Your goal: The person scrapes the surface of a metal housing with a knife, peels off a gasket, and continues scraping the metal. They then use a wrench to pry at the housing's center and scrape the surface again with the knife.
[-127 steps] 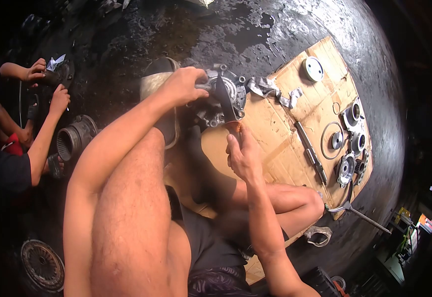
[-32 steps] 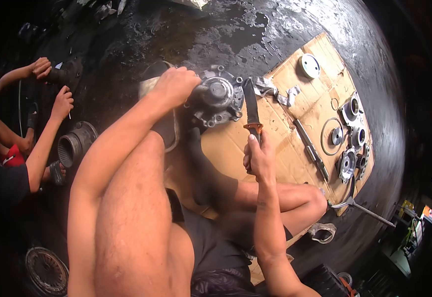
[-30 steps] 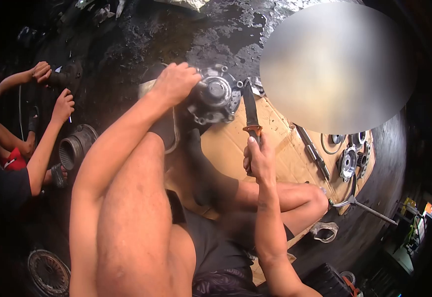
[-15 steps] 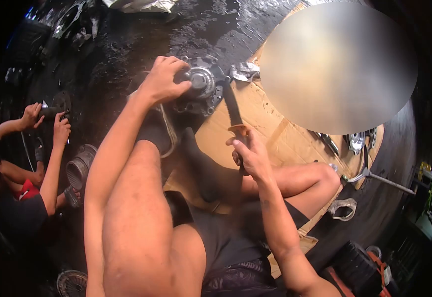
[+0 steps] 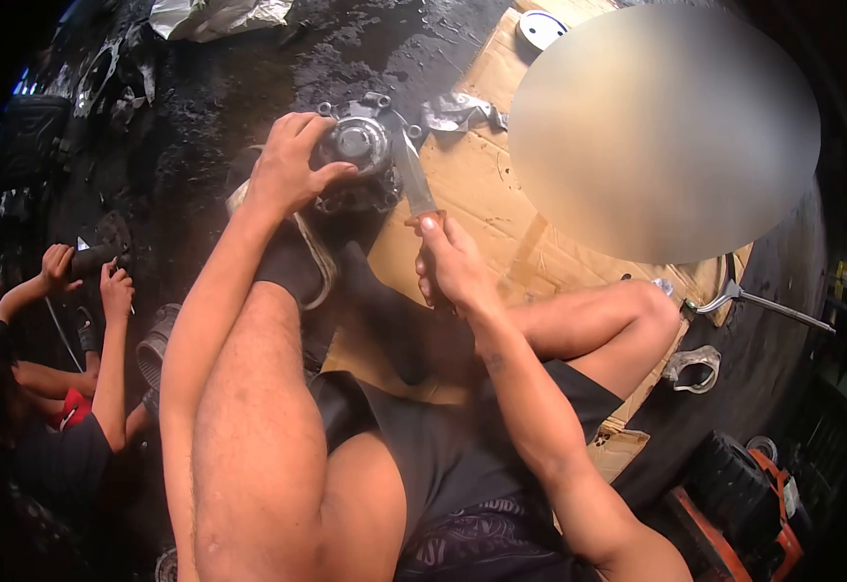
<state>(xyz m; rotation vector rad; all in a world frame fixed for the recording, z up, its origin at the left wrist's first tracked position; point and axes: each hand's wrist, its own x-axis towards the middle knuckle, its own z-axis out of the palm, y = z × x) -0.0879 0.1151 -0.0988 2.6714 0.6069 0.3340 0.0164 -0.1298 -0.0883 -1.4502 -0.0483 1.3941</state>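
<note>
A round grey metal housing (image 5: 360, 145) with bolt lugs around its rim stands on the dark floor in front of me. My left hand (image 5: 293, 167) grips its left side, thumb and fingers spread around the raised centre. In my right hand (image 5: 451, 264) is a knife (image 5: 414, 175) with a brown guard, its fingers wrapped round the handle. The blade points up and away from me, its tip close to the right edge of the housing. Whether the tip touches the metal I cannot tell.
Cardboard (image 5: 472, 194) lies beneath my bent leg. A metal bracket (image 5: 457, 112) sits beyond the blade, a white round lid (image 5: 541, 31) further back. On the left, a co-worker's hands (image 5: 60, 267) hold a dark part. At right are a metal ring (image 5: 693, 370) and a long-handled tool (image 5: 782, 310).
The view has shifted a little. The knife has turned so that the flat of its blade shows bright, with its tip still by the housing. My left hand keeps its hold.
</note>
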